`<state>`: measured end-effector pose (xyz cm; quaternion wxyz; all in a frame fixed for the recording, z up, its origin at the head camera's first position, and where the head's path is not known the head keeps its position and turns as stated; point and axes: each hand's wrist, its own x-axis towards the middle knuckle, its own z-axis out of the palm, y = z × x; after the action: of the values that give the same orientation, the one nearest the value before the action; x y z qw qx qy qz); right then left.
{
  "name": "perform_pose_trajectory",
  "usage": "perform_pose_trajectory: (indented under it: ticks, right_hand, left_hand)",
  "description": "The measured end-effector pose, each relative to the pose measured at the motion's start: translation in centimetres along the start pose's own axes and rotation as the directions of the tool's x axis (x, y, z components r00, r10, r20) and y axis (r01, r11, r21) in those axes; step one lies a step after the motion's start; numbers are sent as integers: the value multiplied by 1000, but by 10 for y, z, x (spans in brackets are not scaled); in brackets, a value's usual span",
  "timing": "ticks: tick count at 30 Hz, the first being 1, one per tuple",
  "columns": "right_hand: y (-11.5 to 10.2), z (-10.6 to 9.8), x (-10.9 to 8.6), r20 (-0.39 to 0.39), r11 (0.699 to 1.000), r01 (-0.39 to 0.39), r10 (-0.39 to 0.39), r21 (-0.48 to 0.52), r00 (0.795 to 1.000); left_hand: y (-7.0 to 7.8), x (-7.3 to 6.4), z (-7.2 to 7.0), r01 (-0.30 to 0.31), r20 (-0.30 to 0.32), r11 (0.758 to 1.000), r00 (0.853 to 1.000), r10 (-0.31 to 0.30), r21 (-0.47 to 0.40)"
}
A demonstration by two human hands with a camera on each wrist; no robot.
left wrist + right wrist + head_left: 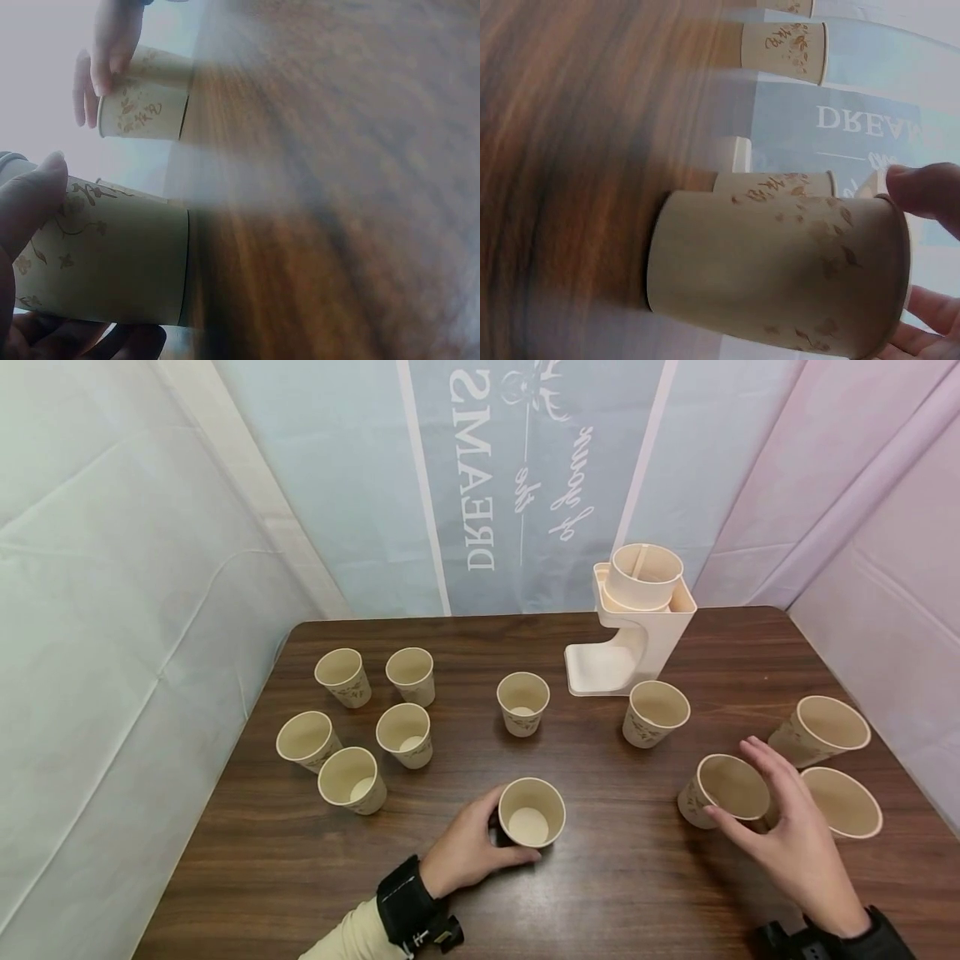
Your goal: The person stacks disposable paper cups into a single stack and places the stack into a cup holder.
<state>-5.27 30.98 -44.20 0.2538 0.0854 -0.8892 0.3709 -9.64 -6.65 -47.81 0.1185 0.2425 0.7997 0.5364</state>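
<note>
In the head view a beige paper cup [551,817] stands upright on the table at front centre. My left hand [468,847] holds it from the left, with the thumb on the near side and the other fingers round the far side. Brown leaf print shows on this cup [112,251] in the left wrist view. Farther right, my right hand [798,827] spans another upright paper cup [697,797]. Its thumb is at the near side and its extended fingers are by the far right rim. The right wrist view shows the thumb [922,191] right at the rim.
Several paper cups stand at the left, one of them the near cup [352,781]. A single cup [522,706] and another cup [645,727] stand behind my hands. Two more, including the far cup [813,735], are right of my right hand. A cream dispenser [656,639] stands at the back.
</note>
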Motion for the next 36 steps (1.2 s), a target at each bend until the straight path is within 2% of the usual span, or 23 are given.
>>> perform_pose_trajectory:
  ticks: [5, 8, 13, 17, 23, 29, 36]
  right_hand:
    - [2, 3, -1, -11, 999, -41, 41, 24, 999]
    - [4, 5, -4, 10, 995, -99, 99, 19, 995]
    - [7, 9, -9, 25, 980, -196, 195, 31, 980]
    - [7, 12, -11, 14, 969, -241, 240, 49, 971]
    - [6, 14, -15, 44, 949, -311, 309, 51, 950]
    - [5, 16, -15, 50, 942, -319, 316, 103, 948]
    - [-1, 14, -10, 50, 943, -283, 278, 174, 959]
  left_hand:
    - [0, 0, 0, -6, 4, 1000, 1000, 6, -3]
    - [0, 0, -1, -1, 2, 1000, 1000, 1, -2]
    - [0, 1, -1, 4, 3, 1000, 1000, -4, 2]
    - [-1, 0, -1, 5, 5, 1000, 1000, -5, -1]
    - [-1, 1, -1, 3, 3, 1000, 1000, -3, 2]
    - [0, 1, -1, -12, 2, 1000, 1000, 12, 13]
    - [2, 4, 1, -18, 9, 1000, 1000, 18, 11]
